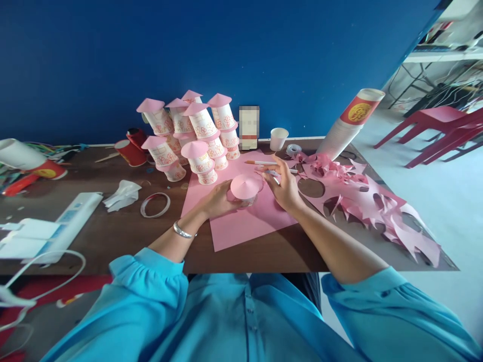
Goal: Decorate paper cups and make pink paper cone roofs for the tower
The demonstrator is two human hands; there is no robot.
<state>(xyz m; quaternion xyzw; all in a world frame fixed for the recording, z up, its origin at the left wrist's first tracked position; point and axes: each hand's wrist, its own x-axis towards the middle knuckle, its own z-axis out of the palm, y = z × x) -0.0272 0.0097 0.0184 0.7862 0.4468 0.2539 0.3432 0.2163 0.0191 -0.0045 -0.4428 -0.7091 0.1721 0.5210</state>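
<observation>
My left hand [223, 197] is wrapped round a small paper-cup tower with a pink cone roof [245, 186], held over a pink paper sheet [226, 236]. Close by on the right, my right hand [286, 187] has its thumb and fingers parted. White-and-orange pens [258, 162] lie at its fingers, partly hidden by them; I see no firm grip on one. Behind my left hand stand several similar paper-cup towers [204, 123], with pink cone roofs and orange-red drawings.
Cut pink paper scraps [377, 201] cover the right side. A leaning stack of paper cups [339, 136], a single cup [278, 138] and a tape roll [293, 149] stand behind. To the left are a larger tape roll [155, 205], crumpled plastic [123, 195] and a power strip [77, 213].
</observation>
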